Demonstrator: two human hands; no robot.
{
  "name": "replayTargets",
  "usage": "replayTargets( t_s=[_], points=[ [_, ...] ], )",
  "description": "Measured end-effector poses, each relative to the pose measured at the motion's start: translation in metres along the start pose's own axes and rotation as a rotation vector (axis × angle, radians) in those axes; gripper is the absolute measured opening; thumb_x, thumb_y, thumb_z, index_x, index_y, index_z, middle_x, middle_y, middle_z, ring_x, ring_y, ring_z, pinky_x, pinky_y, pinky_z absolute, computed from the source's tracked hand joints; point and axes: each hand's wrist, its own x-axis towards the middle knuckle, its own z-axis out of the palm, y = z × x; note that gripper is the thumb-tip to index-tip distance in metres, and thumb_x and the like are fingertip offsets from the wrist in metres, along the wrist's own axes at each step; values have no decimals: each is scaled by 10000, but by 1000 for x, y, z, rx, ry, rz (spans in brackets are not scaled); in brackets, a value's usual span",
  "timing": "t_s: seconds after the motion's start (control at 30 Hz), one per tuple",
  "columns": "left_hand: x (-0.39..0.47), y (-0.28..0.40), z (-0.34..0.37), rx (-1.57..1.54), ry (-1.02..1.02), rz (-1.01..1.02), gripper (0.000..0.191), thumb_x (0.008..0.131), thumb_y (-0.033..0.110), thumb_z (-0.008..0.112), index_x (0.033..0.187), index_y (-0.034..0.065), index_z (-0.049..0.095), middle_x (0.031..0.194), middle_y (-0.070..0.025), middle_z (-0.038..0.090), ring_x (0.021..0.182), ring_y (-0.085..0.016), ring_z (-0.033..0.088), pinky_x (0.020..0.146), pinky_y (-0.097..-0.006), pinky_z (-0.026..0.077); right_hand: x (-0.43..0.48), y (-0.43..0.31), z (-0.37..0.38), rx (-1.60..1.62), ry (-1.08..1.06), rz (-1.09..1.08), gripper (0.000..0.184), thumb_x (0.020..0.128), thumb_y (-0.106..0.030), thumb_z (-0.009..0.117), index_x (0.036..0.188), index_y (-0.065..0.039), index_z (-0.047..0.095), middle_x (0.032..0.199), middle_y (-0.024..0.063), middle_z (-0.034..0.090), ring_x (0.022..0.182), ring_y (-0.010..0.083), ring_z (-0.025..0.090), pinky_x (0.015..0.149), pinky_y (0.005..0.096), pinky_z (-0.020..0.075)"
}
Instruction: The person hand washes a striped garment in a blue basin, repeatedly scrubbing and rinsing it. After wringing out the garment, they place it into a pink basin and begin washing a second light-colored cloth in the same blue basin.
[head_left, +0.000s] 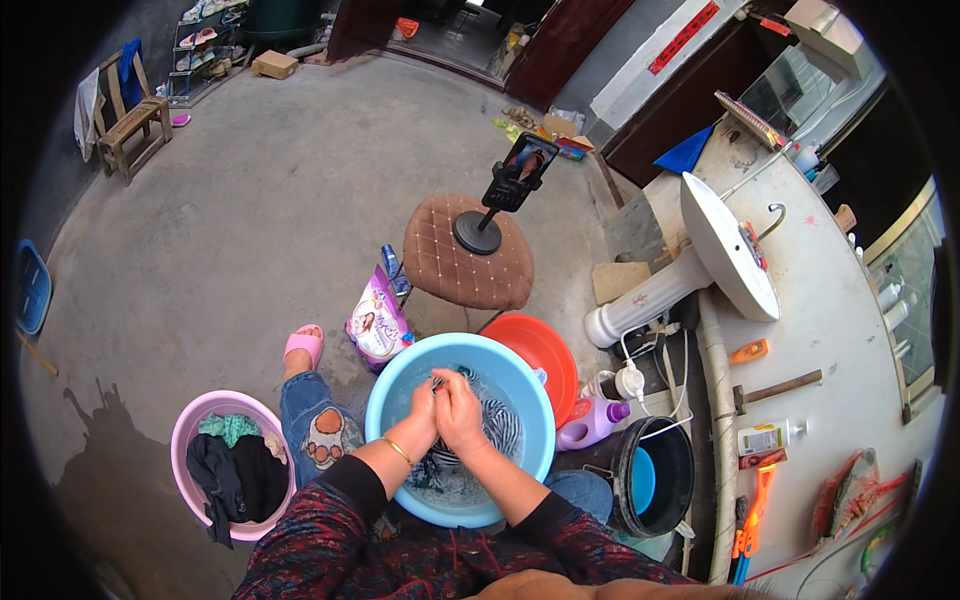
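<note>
A light blue plastic basin with water and a black-and-white striped cloth in it stands between my knees. Both hands are together over the basin, above the cloth. My left hand, with a gold bracelet at its wrist, is partly behind the other and its fingers are hidden. My right hand leans against it, fingers curled forward; what lies between the palms cannot be seen. Left of my leg, a pink basin holds dark clothes and a green cloth.
A detergent bag stands beyond the basin, near a cushioned stool bearing a phone on a stand. To the right are a red basin, a purple detergent jug, a black bucket and a pedestal sink.
</note>
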Motion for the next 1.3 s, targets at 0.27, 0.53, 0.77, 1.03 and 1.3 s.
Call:
replayTargets(
  t_s=[0.27, 0.53, 0.77, 1.03, 1.3],
  points=[
    [-11, 2, 28, -43, 42, 19, 335, 956, 288, 382, 1052, 39, 585, 1028, -107, 635, 921, -225, 612, 819, -407, 485, 20, 52, -22, -116, -62, 255, 383, 932, -252, 461, 1236, -21, 479, 1159, 242, 510, 1054, 407, 518, 920, 439, 415],
    [-25, -1, 35, 57, -284, 33, 790, 950, 542, 347, 1446, -45, 165, 1485, -200, 241, 1375, -259, 233, 1137, -366, 165, -3, 56, -20, 809, 197, 627, 530, 739, 17, 609, 1235, -1, 422, 1086, 120, 584, 975, 220, 583, 872, 325, 472],
    [-10, 9, 25, 36, 13, 164, 318, 941, 336, 441, 980, 36, 535, 920, -134, 566, 759, -217, 603, 668, -337, 517, 37, 44, -47, 1100, 541, 493, 314, 744, 29, 488, 1044, -8, 575, 948, 88, 634, 857, 233, 628, 793, 341, 520],
    [-16, 22, 18, -1, -328, -99, 349, 897, 364, 439, 677, 101, 509, 615, -42, 497, 448, -137, 431, 416, -268, 360, 71, 5, -93, 1450, 417, 499, 300, 764, -71, 490, 1036, -10, 599, 963, 130, 663, 877, 307, 653, 811, 440, 546],
    [-40, 20, 32, 607, -1167, -514, 399, 897, 159, 430, 1208, -57, 557, 1206, -182, 590, 1056, -262, 606, 879, -361, 487, 75, -51, -111, 1556, 484, 491, 255, 774, -105, 512, 982, -33, 642, 978, 112, 676, 880, 296, 655, 821, 420, 541]
  ],
)
